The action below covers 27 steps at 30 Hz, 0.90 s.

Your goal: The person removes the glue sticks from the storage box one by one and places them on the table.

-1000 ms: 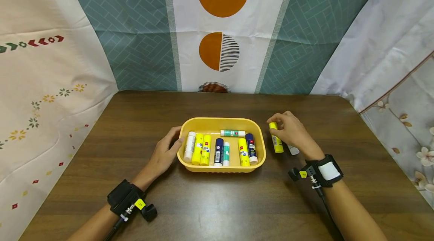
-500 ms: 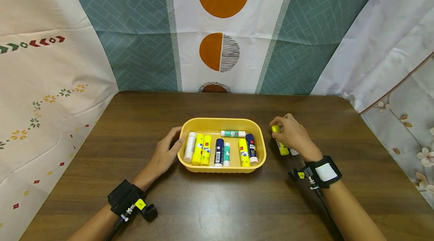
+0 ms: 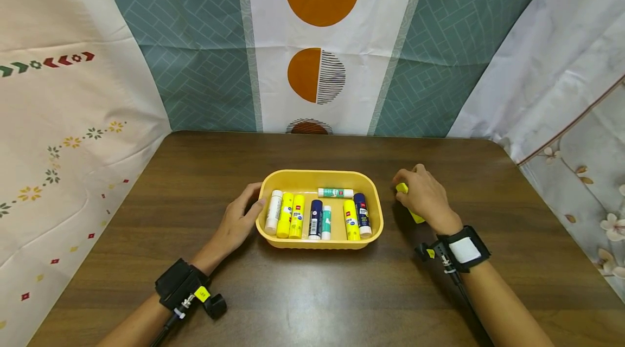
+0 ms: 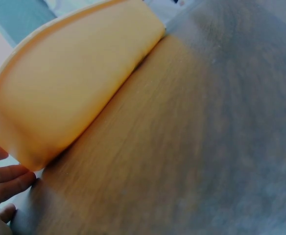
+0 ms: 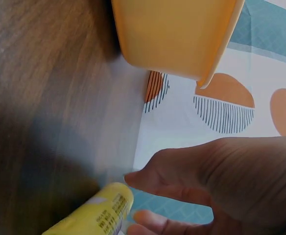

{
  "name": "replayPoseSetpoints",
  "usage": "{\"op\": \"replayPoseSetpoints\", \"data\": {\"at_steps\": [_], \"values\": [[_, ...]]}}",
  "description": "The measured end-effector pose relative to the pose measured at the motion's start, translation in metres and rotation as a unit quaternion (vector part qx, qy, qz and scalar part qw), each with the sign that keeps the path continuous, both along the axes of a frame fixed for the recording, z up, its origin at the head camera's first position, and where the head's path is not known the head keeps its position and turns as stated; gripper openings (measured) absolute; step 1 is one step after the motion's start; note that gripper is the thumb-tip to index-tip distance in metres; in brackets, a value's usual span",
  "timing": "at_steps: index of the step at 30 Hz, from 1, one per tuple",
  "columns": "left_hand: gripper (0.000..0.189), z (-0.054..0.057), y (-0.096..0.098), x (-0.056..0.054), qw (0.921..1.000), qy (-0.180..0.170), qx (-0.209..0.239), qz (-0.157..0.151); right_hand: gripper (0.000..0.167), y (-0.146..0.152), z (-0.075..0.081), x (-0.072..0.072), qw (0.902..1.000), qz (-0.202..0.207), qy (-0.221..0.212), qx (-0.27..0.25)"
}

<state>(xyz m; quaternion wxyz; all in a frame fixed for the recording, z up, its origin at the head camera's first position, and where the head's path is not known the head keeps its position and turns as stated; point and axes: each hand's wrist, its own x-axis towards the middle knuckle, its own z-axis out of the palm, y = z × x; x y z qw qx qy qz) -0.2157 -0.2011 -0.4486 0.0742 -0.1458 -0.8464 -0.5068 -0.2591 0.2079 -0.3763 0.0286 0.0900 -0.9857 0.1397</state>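
Note:
My right hand (image 3: 422, 195) pinches a yellow glue stick (image 3: 416, 217) low over the table, right of the yellow plastic basket (image 3: 317, 245). Thumb and fingertips meet the stick's near end in the right wrist view, where its printed label (image 5: 112, 213) shows. My left hand (image 3: 239, 219) rests against the basket's left end, thumb at the rim, its fingers (image 4: 11, 181) loosely extended by the outer wall. Inside the basket lie a white glue stick (image 3: 273, 212), several yellow ones (image 3: 297, 217), two dark blue ones (image 3: 314, 219) and two small teal-and-white ones (image 3: 335, 193).
The brown wooden table (image 3: 303, 293) extends around the basket to a back edge. Patterned cloths (image 3: 195, 54) hang behind and at both sides. Each wrist wears a black strap with a small camera (image 3: 215, 306) and a cable.
My right hand has moved slightly right, taking the yellow glue stick away from the basket. A white stick lying behind it is now hidden. The left hand stays in place.

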Motion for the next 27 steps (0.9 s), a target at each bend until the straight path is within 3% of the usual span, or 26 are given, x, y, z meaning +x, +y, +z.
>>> {"op": "replayPoseSetpoints", "data": {"at_steps": [7, 11, 14, 18, 22, 27], "values": [[0.039, 0.000, -0.001, -0.001, 1.0000, 0.000, 0.001, 0.000, 0.028, -0.002, 0.006, 0.002, 1.0000, 0.006, 0.002, -0.008], [0.039, 0.000, 0.000, -0.001, 1.0000, -0.001, 0.000, 0.000, 0.027, -0.010, 0.013, 0.006, 0.9984, 0.026, 0.017, -0.047], [0.039, 0.000, -0.001, -0.001, 1.0000, 0.002, 0.000, -0.001, 0.022, -0.022, 0.019, 0.011, 0.9924, 0.062, 0.047, -0.096], [0.039, 0.001, -0.001, -0.001, 1.0000, 0.003, 0.001, -0.002, 0.018, -0.040, 0.024, 0.020, 0.9771, 0.123, 0.078, -0.155], [0.039, 0.001, -0.001, -0.001, 1.0000, 0.001, -0.001, -0.002, 0.020, -0.052, 0.025, 0.027, 0.9676, 0.168, 0.063, -0.177], [0.039, 0.000, 0.000, -0.001, 1.0000, 0.003, -0.001, -0.002, 0.024, -0.062, 0.022, 0.032, 0.9669, 0.181, 0.031, -0.177]]}}
